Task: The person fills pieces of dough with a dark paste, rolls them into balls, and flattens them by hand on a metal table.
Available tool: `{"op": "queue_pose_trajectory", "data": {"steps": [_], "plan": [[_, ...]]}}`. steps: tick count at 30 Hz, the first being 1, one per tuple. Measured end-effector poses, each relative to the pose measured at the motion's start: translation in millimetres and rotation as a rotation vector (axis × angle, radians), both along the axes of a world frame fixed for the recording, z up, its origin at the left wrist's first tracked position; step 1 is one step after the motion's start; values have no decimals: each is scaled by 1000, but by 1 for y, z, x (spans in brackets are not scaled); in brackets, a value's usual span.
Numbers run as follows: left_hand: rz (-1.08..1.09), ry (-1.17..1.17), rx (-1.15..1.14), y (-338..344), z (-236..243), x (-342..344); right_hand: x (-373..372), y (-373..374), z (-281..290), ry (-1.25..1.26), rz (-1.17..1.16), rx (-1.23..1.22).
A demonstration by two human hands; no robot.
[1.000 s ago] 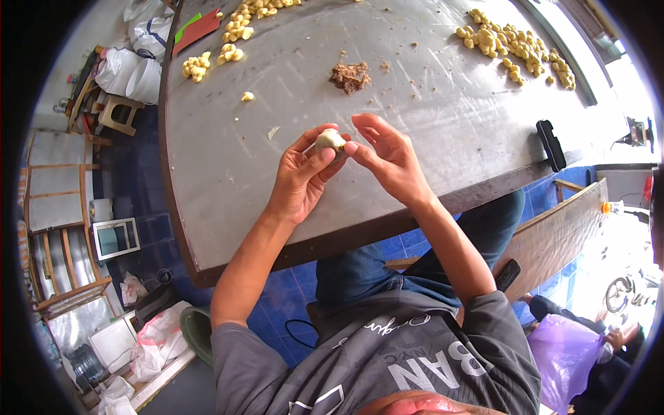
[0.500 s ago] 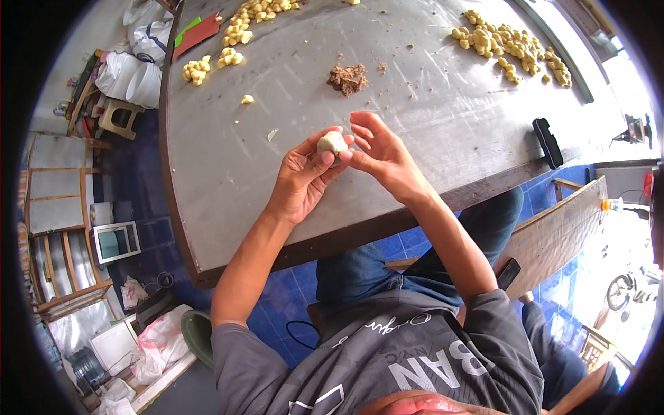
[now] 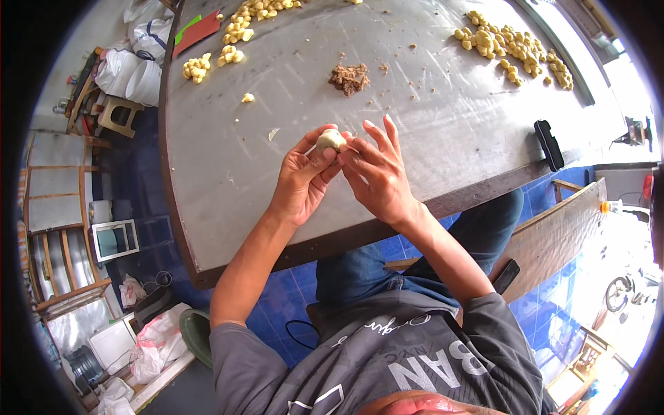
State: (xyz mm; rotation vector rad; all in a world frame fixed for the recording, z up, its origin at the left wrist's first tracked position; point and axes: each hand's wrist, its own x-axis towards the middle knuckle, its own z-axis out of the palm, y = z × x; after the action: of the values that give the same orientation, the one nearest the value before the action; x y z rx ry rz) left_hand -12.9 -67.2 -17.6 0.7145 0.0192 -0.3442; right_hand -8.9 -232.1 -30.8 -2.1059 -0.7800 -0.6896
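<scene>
A pale, rounded dough ball (image 3: 330,140) is held above the near middle of the table, between the thumb and fingers of my left hand (image 3: 301,174). My right hand (image 3: 379,173) meets the ball's right side, its thumb and index finger pinched against it while other fingers point up and away. The contact spot is partly hidden by the fingertips. Beyond my hands, a crumbly brown heap (image 3: 349,79) lies on the grey table (image 3: 228,159). A small pale dough piece (image 3: 247,98) rests to the left of it.
Small yellowish dough pieces lie in a far-left cluster (image 3: 238,31) and a far-right cluster (image 3: 512,45). A red flat sheet (image 3: 198,33) sits at the far-left edge. A black object (image 3: 548,144) lies at the right edge; a wooden bench (image 3: 553,238) stands below.
My right hand has turned and closed in, its fingertips now on the dough ball's side. My left hand has barely moved. Another person's arm and leg have left the lower right.
</scene>
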Motion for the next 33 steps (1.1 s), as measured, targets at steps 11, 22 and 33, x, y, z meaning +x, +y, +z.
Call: {"op": "queue_pose_trajectory", "data": {"steps": [11, 22, 33], "plan": [[22, 24, -13, 2, -1, 1, -3, 1, 3, -58, -18, -84], [2, -10, -13, 3, -2, 1, -3, -1, 5, -5, -35, -142], [34, 45, 0, 5, -3, 0, -5, -1, -1, -13, -7, -179]]}}
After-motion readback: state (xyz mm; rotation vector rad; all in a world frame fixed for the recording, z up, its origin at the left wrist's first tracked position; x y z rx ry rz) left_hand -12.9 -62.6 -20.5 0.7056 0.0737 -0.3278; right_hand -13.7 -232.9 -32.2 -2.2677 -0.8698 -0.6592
